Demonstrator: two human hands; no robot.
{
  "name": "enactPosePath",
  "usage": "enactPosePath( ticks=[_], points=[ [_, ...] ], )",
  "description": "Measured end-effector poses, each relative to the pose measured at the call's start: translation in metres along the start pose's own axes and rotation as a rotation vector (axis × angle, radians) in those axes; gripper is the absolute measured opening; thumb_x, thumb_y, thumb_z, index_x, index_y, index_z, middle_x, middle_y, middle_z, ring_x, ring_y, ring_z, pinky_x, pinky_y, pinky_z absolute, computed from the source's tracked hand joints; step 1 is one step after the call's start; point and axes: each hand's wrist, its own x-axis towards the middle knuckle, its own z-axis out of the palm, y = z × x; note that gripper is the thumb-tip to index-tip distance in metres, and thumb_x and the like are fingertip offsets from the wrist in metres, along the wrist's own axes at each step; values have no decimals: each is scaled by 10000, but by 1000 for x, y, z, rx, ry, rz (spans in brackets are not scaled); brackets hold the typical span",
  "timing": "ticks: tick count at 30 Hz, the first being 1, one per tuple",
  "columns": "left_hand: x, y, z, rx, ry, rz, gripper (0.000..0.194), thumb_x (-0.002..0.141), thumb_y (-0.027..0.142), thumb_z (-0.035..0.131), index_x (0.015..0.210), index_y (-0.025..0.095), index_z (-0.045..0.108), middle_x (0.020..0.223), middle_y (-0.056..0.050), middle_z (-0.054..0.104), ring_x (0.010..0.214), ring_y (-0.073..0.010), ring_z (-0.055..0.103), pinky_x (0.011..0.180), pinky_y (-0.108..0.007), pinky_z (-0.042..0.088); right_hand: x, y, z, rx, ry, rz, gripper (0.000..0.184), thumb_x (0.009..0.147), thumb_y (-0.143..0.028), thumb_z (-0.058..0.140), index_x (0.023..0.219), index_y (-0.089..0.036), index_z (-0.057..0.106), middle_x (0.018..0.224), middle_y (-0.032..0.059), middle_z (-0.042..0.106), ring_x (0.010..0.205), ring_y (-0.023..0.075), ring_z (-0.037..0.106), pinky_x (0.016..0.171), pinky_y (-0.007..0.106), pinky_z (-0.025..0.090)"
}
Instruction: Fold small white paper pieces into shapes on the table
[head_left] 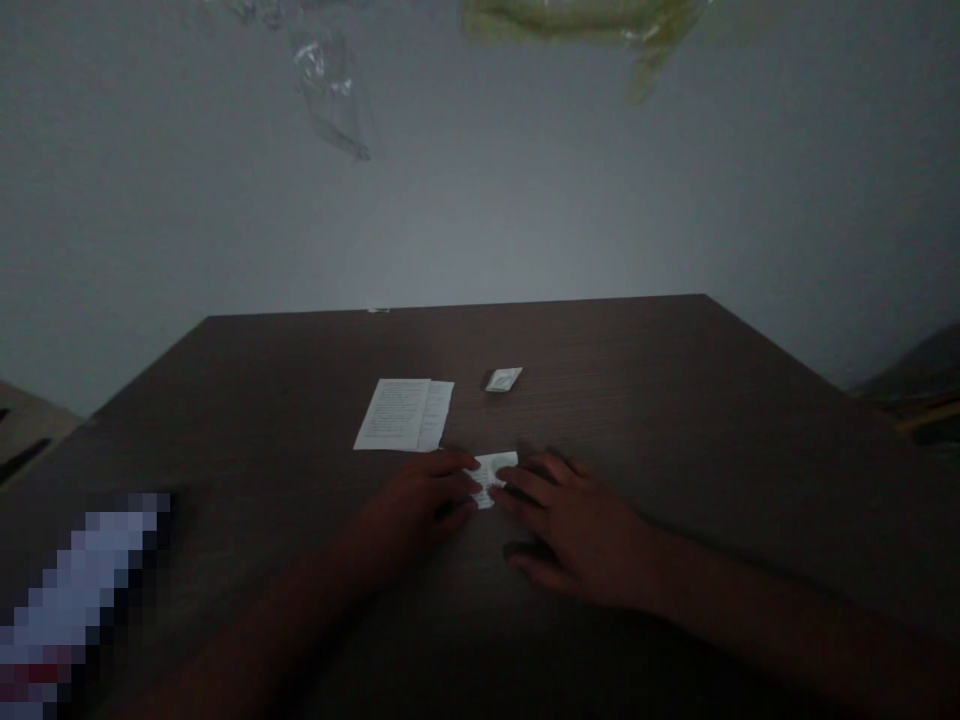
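A small piece of printed paper (491,464) lies on the dark wooden table between my two hands. My left hand (420,495) rests at the paper's left edge, its fingers stretched out and their tips on it. From the right, my right hand (574,520) touches the same paper with spread fingertips, the thumb apart and lower down. Parts of the paper are hidden under the fingers. Just beyond my left hand, printed sheets (394,412) lie overlapping. Farther back sits a small folded paper (504,380), shaped like a diamond.
The brown table (600,370) reaches to a pale wall (525,200) with plastic and yellow tape stuck on it. A blurred-out, pixelated object (82,590) lies at the near left. A small white scrap (379,311) is at the far edge.
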Motion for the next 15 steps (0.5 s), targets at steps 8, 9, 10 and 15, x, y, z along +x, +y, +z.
enactPosePath(
  ticks=[8, 9, 10, 15],
  points=[
    [0, 1, -1, 13, -12, -28, 208, 995, 184, 704, 1161, 260, 804, 1436, -77, 734, 1332, -291, 695, 1161, -491, 576, 2, 0, -2, 23, -4, -1, 613, 1018, -492, 706, 1535, -175, 619, 1524, 158, 651, 1376, 435, 558, 1110, 630, 506],
    [1, 1, -1, 13, -13, -29, 213, 993, 184, 704, 1164, 261, 804, 1432, -78, 736, 1327, -292, 699, 1157, -492, 580, 2, 0, -2, 23, -6, 1, 617, 1015, -491, 709, 1535, -172, 619, 1524, 160, 651, 1373, 438, 561, 1104, 635, 509],
    [1, 0, -1, 14, -15, -30, 214, 994, 185, 701, 1167, 260, 803, 1428, -78, 739, 1324, -292, 702, 1154, -492, 582, 2, 0, -2, 23, -6, 0, 623, 1011, -491, 713, 1536, -169, 619, 1527, 161, 649, 1372, 440, 563, 1100, 641, 512],
    [0, -1, 0, 18, 10, -28, 275, 990, 214, 699, 1247, 278, 769, 1426, -75, 740, 1323, -300, 697, 1160, -495, 575, 1, 0, 0, 32, 25, -9, 617, 999, -489, 725, 1519, -170, 636, 1525, 159, 656, 1378, 443, 568, 1115, 651, 503]
  ],
)
